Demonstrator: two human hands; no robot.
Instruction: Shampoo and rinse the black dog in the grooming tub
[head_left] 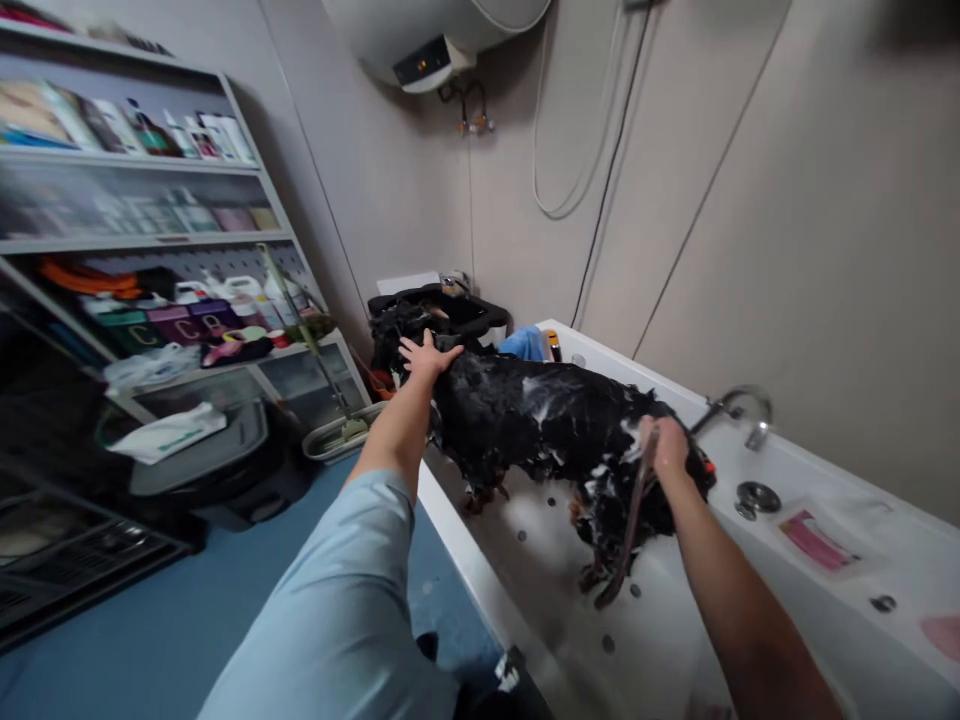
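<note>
At centre in the bathtub, the black dog is touched by the wide-spread left hand; a hose is held by the right hand. Rinsing seems underway; lather must be flushed.

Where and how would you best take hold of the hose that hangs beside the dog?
Probably near its upper end, at the right hand, coming from above on the person's side. The hose looks slim and rounded, so fingers could wrap around it; its lower part hangs in front of the dog toward the tub floor.
</note>
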